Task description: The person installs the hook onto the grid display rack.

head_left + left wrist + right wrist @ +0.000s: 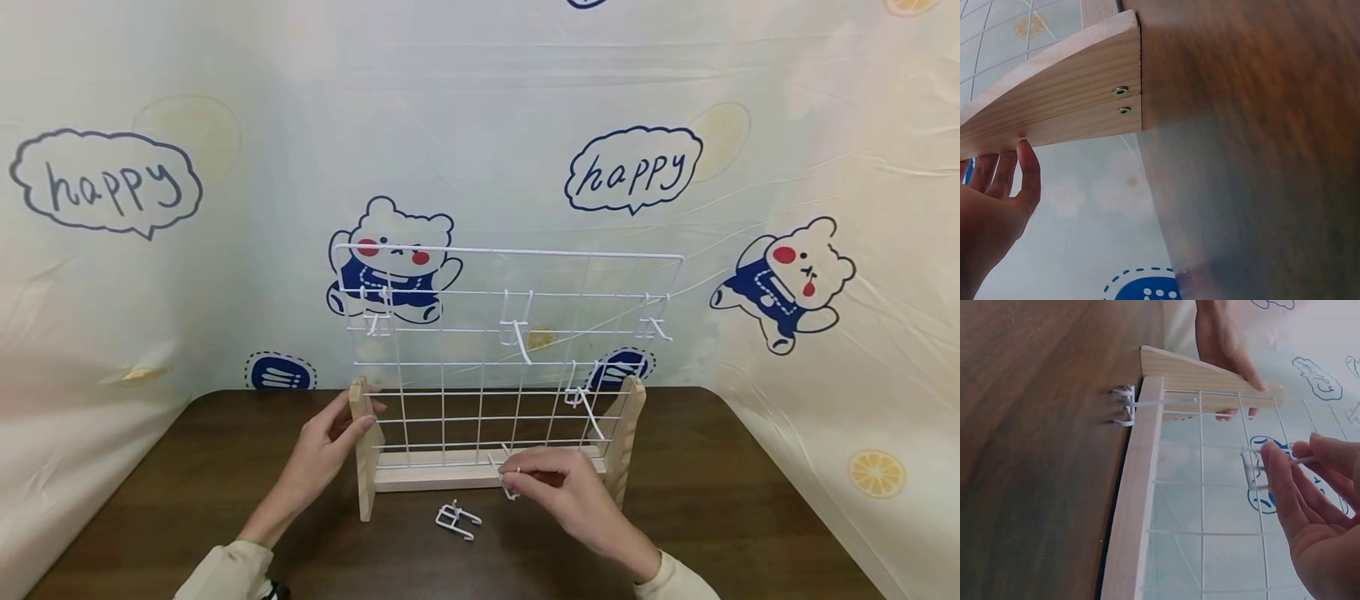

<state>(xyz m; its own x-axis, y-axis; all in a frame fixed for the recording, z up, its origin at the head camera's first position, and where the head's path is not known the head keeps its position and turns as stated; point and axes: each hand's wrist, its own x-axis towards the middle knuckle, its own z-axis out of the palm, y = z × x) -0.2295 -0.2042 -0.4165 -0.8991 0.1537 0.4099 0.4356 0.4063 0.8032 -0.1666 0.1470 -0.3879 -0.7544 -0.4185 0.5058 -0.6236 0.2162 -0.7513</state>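
A white wire grid rack [510, 251] stands upright between two wooden side panels. My left hand [318, 450] grips the left side panel [365, 475] at its upper part, with the fingers reaching behind it; the left wrist view shows the fingertips at the panel's edge. In front of the lower grid, my right hand [573, 492] pinches a white wire hook [1249, 469] by its prong between thumb and fingers. The hook's square frame overlaps the grid in the right wrist view. A second white hook [453, 518] lies loose on the table before the wooden base bar [435, 478].
Several hooks hang on the grid: one at the upper left [378, 323], one at upper middle [516, 325], one at upper right [654, 327], and a lower right hook [579, 395]. The right side panel [624, 442] rests on the dark wooden table [187, 467]. A printed curtain [510, 100] surrounds it.
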